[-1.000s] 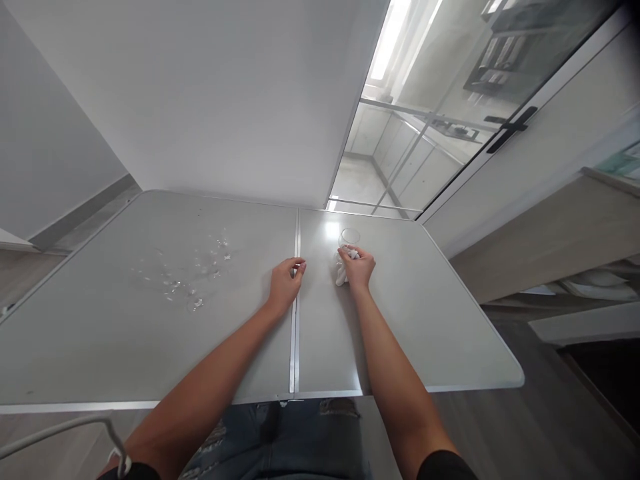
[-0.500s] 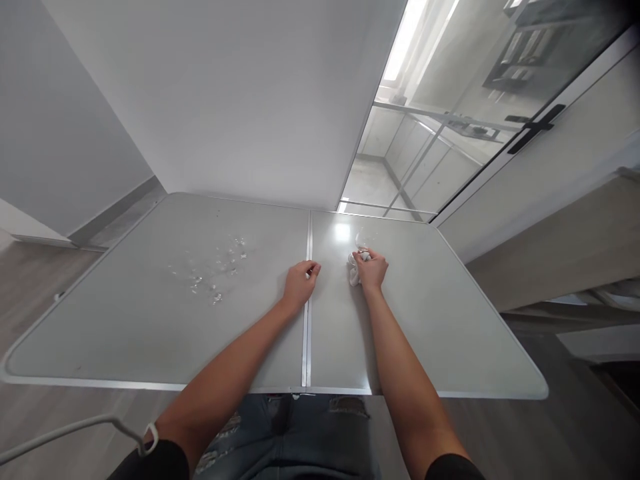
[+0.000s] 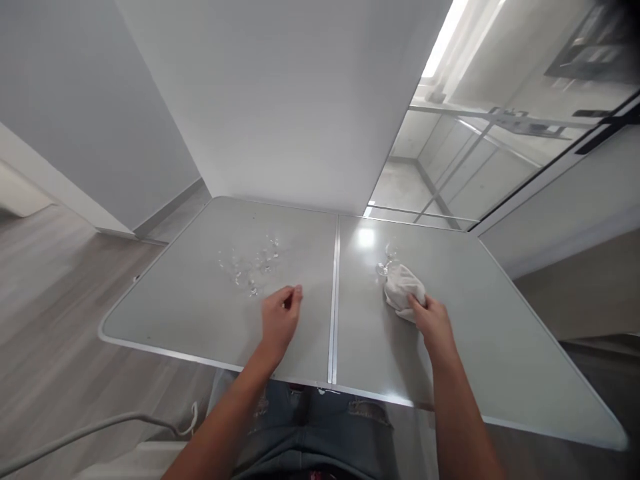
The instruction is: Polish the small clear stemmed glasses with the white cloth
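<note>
My right hand (image 3: 434, 320) grips a crumpled white cloth (image 3: 403, 292) by its near edge, over the right half of the table. Just beyond the cloth is a clear glass (image 3: 384, 269) with a round foot; its see-through outline is faint. On the left half, several clear glasses (image 3: 253, 289) stand in a loose group, too transparent to make out fully. My left hand (image 3: 281, 317) hovers near them, its fingers curled in to the thumb and nothing visible in them.
The pale folding table (image 3: 190, 313) has a metal-edged seam (image 3: 334, 300) down its middle. A white wall (image 3: 285, 113) and a glazed sliding door (image 3: 445, 160) rise behind it. A grey cable (image 3: 125, 418) runs at lower left.
My right hand has drawn back toward me and rightward with the cloth, away from the glass. My left hand has moved left from the seam toward the group of glasses. The view has shifted.
</note>
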`<state>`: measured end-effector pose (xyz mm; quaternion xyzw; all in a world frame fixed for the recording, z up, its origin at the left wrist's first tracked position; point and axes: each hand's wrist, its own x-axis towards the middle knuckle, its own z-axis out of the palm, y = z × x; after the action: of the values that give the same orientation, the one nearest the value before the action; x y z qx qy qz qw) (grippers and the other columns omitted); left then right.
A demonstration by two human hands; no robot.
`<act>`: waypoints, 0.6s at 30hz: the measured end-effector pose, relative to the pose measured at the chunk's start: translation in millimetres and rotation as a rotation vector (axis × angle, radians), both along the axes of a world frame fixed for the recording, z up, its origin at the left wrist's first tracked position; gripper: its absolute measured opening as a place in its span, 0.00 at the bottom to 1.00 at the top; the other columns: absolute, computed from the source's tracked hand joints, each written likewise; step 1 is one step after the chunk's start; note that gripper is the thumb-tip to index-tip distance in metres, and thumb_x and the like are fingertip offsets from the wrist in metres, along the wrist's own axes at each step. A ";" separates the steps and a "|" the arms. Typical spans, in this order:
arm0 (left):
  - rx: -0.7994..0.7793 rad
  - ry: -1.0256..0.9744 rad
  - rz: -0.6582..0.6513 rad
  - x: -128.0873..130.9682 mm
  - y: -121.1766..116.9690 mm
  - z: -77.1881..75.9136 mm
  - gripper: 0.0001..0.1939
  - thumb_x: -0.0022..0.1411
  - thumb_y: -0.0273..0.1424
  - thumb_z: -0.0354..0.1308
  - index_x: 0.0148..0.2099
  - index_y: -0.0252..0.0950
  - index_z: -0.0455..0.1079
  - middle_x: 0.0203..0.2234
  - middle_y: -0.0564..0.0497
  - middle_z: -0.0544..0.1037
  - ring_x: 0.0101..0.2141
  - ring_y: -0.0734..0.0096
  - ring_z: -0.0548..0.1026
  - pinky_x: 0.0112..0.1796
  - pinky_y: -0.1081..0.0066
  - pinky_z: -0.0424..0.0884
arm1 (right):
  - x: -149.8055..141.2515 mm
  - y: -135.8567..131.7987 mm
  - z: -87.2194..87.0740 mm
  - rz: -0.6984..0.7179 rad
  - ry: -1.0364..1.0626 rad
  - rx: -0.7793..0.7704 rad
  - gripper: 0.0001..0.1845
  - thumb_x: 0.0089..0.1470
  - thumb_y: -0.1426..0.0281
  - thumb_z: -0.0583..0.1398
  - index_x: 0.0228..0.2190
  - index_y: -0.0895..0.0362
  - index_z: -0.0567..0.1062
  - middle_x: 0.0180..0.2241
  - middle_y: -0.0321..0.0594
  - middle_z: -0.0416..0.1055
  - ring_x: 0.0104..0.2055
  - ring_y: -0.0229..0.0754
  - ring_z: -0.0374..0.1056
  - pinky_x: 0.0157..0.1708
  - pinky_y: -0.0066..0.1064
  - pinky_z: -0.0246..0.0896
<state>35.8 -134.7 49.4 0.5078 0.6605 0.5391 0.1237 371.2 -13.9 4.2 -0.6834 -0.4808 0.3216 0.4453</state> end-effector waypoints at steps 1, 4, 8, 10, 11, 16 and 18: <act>-0.006 -0.002 0.124 -11.1 -10.1 -5.5 0.16 0.69 0.39 0.55 0.29 0.39 0.70 0.20 0.54 0.67 0.23 0.71 0.63 0.29 0.68 0.58 | 1.4 -11.1 -1.4 -0.032 0.142 0.003 0.16 0.41 0.58 0.68 0.29 0.56 0.81 0.27 0.42 0.78 0.31 0.49 0.74 0.27 0.35 0.68; -0.054 0.051 0.434 -40.4 -27.8 -21.3 0.12 0.65 0.41 0.60 0.37 0.39 0.67 0.28 0.54 0.67 0.29 0.69 0.64 0.35 0.67 0.63 | -0.2 -33.1 -5.6 -0.117 0.565 0.024 0.19 0.40 0.61 0.70 0.35 0.55 0.81 0.35 0.42 0.79 0.33 0.45 0.75 0.28 0.33 0.72; -0.073 0.058 0.518 -61.0 -24.7 -33.5 0.25 0.56 0.41 0.68 0.49 0.37 0.62 0.44 0.47 0.65 0.43 0.63 0.67 0.49 0.59 0.66 | -16.0 -27.1 -7.8 -0.157 0.757 -0.057 0.18 0.35 0.66 0.71 0.33 0.57 0.79 0.35 0.40 0.79 0.31 0.41 0.75 0.25 0.30 0.73; -0.065 0.044 0.483 -65.1 -18.3 -35.6 0.30 0.55 0.41 0.69 0.53 0.37 0.60 0.49 0.44 0.63 0.46 0.62 0.67 0.52 0.56 0.66 | -24.7 -15.5 -5.5 -0.192 0.804 -0.070 0.17 0.34 0.68 0.71 0.31 0.58 0.79 0.33 0.39 0.78 0.30 0.39 0.74 0.25 0.27 0.72; -0.064 0.043 0.474 -66.8 -15.2 -36.0 0.31 0.54 0.41 0.69 0.54 0.37 0.59 0.50 0.44 0.63 0.46 0.62 0.67 0.53 0.56 0.66 | -28.0 -10.0 -3.6 -0.196 0.826 -0.067 0.16 0.34 0.69 0.71 0.31 0.58 0.79 0.32 0.39 0.78 0.30 0.39 0.74 0.25 0.26 0.71; -0.118 -0.032 0.462 -75.8 -5.0 -36.1 0.33 0.53 0.42 0.70 0.54 0.37 0.60 0.47 0.45 0.67 0.43 0.63 0.72 0.51 0.54 0.69 | -31.7 -7.4 10.9 -0.189 0.843 -0.100 0.14 0.35 0.69 0.68 0.29 0.59 0.77 0.29 0.38 0.76 0.29 0.38 0.71 0.25 0.25 0.69; -0.135 -0.067 0.448 -78.3 -2.3 -35.7 0.31 0.54 0.42 0.69 0.54 0.37 0.61 0.45 0.46 0.71 0.41 0.63 0.74 0.49 0.55 0.70 | -29.3 -18.8 17.5 -0.152 0.856 -0.136 0.13 0.34 0.71 0.66 0.29 0.58 0.76 0.28 0.37 0.75 0.28 0.38 0.69 0.23 0.27 0.67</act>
<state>-42.6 -137.1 13.7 0.3211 0.7867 0.5243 0.0562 341.9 -32.8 21.6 -0.5497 -0.1790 0.5729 0.5810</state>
